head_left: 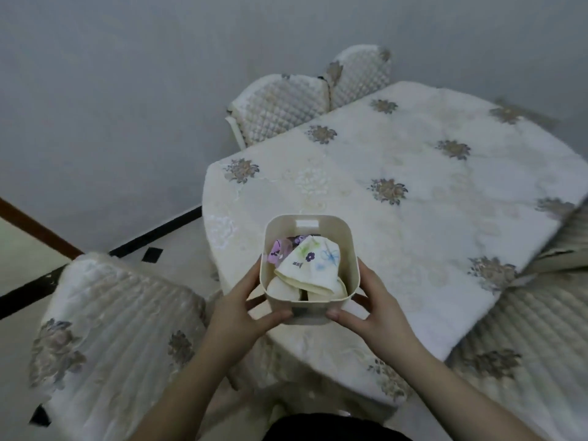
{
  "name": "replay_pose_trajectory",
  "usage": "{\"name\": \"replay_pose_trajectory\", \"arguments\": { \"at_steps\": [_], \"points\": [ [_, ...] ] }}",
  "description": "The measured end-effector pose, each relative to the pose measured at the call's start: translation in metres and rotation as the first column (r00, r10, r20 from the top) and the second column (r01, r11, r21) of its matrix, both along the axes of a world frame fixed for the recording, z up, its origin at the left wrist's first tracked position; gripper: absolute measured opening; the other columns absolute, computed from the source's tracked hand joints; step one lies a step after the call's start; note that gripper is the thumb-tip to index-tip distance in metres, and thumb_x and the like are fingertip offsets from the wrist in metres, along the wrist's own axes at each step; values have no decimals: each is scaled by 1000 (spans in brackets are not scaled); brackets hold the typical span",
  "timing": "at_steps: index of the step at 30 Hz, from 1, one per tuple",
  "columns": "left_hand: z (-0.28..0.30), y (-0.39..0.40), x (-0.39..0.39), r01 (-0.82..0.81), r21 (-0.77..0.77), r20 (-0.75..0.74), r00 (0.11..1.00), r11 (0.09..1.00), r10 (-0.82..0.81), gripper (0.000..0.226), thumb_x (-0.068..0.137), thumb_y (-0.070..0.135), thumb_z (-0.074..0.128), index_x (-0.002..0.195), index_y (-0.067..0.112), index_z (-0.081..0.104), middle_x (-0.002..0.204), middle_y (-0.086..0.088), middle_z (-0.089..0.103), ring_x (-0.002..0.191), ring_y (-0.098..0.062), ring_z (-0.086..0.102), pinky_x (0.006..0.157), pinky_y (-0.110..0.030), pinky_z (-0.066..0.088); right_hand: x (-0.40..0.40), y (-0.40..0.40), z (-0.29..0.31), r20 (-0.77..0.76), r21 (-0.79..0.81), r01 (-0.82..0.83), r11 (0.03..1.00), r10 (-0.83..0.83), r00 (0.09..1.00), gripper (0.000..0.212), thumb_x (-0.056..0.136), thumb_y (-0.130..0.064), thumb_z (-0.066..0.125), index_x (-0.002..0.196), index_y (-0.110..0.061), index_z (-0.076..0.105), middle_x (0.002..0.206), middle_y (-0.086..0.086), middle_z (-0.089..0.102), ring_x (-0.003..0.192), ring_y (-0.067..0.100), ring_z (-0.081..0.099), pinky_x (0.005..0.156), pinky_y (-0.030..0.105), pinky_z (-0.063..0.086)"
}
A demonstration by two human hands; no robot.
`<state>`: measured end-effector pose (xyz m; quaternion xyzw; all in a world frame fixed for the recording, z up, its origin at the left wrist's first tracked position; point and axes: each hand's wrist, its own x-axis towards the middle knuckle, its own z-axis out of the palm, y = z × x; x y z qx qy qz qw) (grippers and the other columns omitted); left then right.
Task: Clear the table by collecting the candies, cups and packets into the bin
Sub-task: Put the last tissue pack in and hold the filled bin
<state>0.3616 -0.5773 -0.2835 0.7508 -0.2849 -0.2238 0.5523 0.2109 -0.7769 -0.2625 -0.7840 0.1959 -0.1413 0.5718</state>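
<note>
Bin (310, 308), cream plastic with rounded corners, is held up over the near corner of the table (413, 192), its mouth facing the camera. Inside lie a paper cup (313, 265) with flower prints on its side, pale cups under it, and purple packets (280, 251) toward 10 o'clock; candies I cannot pick out. The left hand (241, 310) clamps the bin's wall from 9 o'clock and the right hand (372, 308) from 3 o'clock, both thumbs pressed on the near face, fingers wrapped behind (fingertips hidden). The bin sits dead centre between the hands, so neither is nearer. The cloth shows nothing loose on it, so the collecting looks done. Open tabletop runs toward 1 o'clock, the likeliest place to set down. Tighter edges: a quilted chair (105, 329) at 8 o'clock, another chair (521, 329) at 4 o'clock.
</note>
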Motion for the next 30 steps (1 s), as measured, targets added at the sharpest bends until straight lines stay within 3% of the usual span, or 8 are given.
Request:
{"name": "replay_pose_trajectory", "arguments": {
  "at_steps": [7, 12, 19, 25, 30],
  "points": [
    [1, -60, 23, 277, -5, 22, 961, 961, -277, 79, 70, 48, 85, 135, 64, 44, 135, 37, 55, 121, 10, 55, 88, -6, 48, -24, -12, -7, -16, -1, 284, 959, -284, 959, 87, 70, -48, 79, 142, -44, 32, 138, -22, 44, 128, 1, 44, 98, 20, 46],
    [-13, -113, 6, 408, -5, -40, 912, 913, -408, 84, 70, 48, 84, 144, 47, 45, 134, 29, 60, 120, 5, 59, 90, -9, 50, -58, -38, -14, -48, -26, 419, 908, -420, 906, 91, 68, -50, 79, 144, -40, 31, 139, -21, 43, 128, -1, 42, 99, 25, 46],
    [-26, -169, -16, 507, 69, -48, 862, 859, -505, 83, 70, 43, 84, 143, 48, 46, 129, 32, 62, 116, 5, 61, 85, -10, 51, -93, -64, -25, -78, -18, 515, 857, -515, 854, 94, 72, -35, 81, 148, -32, 27, 142, -13, 40, 129, 0, 41, 102, 30, 45],
    [-50, -183, -19, 573, 158, -68, 818, 804, -571, 83, 76, 23, 87, 148, 32, 46, 130, 31, 62, 116, 4, 61, 85, -11, 52, -105, -58, -53, -106, 25, 579, 815, -573, 812, 93, 74, -30, 81, 148, -30, 26, 142, -14, 39, 129, -3, 39, 103, 27, 44],
    [-62, -182, -20, 608, 213, -67, 790, 765, -609, 82, 78, 29, 85, 145, 49, 40, 134, 35, 57, 119, 7, 58, 88, -7, 48, -105, -50, -76, -140, 58, 602, 796, -591, 795, 93, 74, -35, 80, 148, -31, 26, 142, -11, 40, 125, -4, 44, 99, 22, 47]
  ]
}}
